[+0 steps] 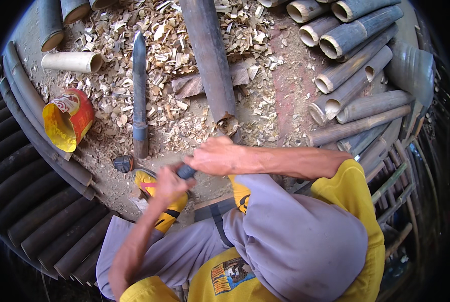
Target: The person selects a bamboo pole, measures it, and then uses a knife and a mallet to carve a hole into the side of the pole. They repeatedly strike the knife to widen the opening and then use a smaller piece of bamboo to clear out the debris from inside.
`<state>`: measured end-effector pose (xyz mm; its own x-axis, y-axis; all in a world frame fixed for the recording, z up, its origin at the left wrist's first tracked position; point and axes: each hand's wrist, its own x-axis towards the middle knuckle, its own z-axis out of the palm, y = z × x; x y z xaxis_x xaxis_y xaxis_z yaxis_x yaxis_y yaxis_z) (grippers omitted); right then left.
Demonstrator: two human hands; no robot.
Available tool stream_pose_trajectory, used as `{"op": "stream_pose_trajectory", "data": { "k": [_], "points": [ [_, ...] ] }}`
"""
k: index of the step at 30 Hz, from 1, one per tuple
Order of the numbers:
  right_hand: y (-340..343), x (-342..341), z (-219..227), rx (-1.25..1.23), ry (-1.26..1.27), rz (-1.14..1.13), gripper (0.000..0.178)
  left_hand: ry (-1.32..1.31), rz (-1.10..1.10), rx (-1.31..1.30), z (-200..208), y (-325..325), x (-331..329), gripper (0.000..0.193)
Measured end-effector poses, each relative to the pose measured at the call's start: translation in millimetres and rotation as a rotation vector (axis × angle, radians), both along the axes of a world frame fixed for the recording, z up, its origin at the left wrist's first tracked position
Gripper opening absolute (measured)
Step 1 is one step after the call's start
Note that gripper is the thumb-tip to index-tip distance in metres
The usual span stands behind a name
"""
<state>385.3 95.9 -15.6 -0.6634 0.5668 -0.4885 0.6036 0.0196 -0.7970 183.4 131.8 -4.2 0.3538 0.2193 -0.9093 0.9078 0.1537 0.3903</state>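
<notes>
My two hands meet in front of my knees. My right hand [213, 156] is closed around a short dark cylindrical handle [186, 171], just below the near end of a long dark bamboo tube [208, 55]. Closed as well, my left hand [170, 185] is on the handle's other side, slightly smeared by motion. Whatever the handle belongs to is hidden by my fingers. The tube's near end looks ragged and hollow, and it rests across a rough wooden block [190, 86]. Left of it lies a long pointed knife [140, 85] with a band near its handle.
Pale wood shavings [164, 55] cover the ground. A torn red and yellow container [70, 119] stands at left near a pale cut tube [73, 62]. Cut bamboo tubes [358, 32] pile up at right; dark curved pieces [28, 201] line the left. My yellow shoe [172, 209] is below my hands.
</notes>
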Motion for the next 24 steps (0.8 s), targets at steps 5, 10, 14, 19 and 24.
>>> {"op": "stream_pose_trajectory", "data": {
  "k": [5, 10, 14, 19, 24],
  "points": [
    [-23, -2, 7, 0.112, -0.004, -0.223, 0.034, -0.165, -0.247, 0.347, 5, -11, 3, 0.042],
    [3, -14, 11, 0.113, 0.151, -0.952, 0.040, -0.279, -0.942, 0.423, 34, 151, 93, 0.023],
    [10, 6, 9, -0.018, 0.096, -0.556, 0.037, -0.115, -0.614, 0.119, 9, 127, 66, 0.029],
    [-11, 10, -1, 0.223, 0.125, 0.107, 0.017, 0.141, 0.196, -0.105, 23, -33, 15, 0.038],
    [-58, 34, -13, 0.500, 0.176, 0.269, 0.010, 0.043, 0.479, 0.194, 30, -143, 64, 0.037]
  ]
}}
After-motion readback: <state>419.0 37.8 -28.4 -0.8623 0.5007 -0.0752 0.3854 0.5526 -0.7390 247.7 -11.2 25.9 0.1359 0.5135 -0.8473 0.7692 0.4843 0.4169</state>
